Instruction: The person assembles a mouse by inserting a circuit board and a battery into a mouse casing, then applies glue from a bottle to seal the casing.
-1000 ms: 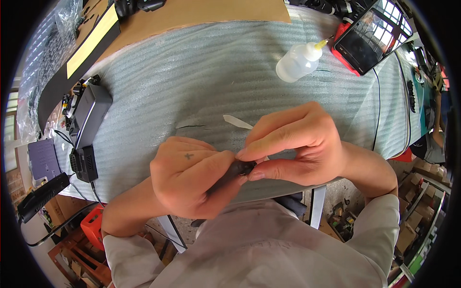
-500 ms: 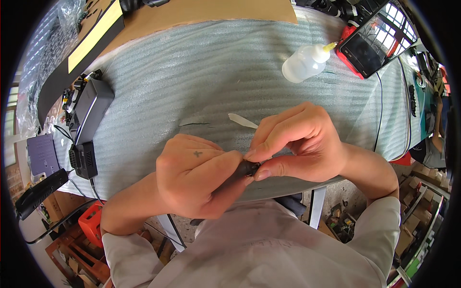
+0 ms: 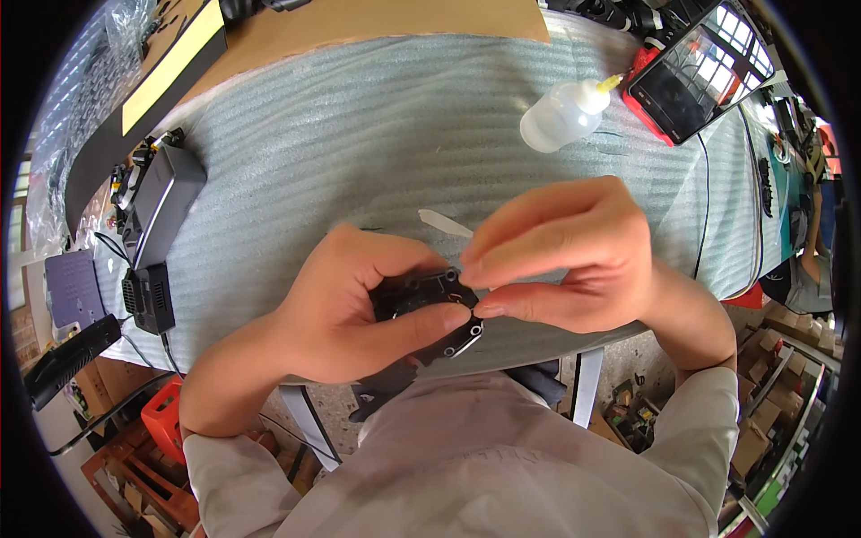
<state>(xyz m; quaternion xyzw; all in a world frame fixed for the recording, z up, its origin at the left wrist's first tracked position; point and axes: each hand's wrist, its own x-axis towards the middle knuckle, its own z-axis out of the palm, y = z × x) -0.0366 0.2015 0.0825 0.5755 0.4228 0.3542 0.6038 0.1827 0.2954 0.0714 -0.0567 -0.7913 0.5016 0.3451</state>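
Note:
My left hand (image 3: 327, 309) is closed around a black plastic housing (image 3: 457, 339), its thumb lying across the face. Round screw holes and a shiny edge show along the part's right end; my palm and fingers hide the rest. Beside that end is my right hand (image 3: 569, 255), its fingers somewhat blurred. The right thumb tip meets the housing's edge, while the index finger stays apart from the thumb, with nothing visible between them. Just beyond the hands, a white pointed strip (image 3: 444, 224) lies on the foam-covered table (image 3: 359, 152).
A translucent squeeze bottle (image 3: 558, 118) with a yellow tip lies far right, near a phone-like screen (image 3: 700, 76) on a red stand. A dark grey box (image 3: 170, 202) and a black adapter (image 3: 148, 298) stand left. Brown cardboard (image 3: 377, 22) covers the far edge.
The black housing has turned in my left hand, so its face with screw holes now shows. My left thumb has moved onto it, and my right fingers have spread from their pinch.

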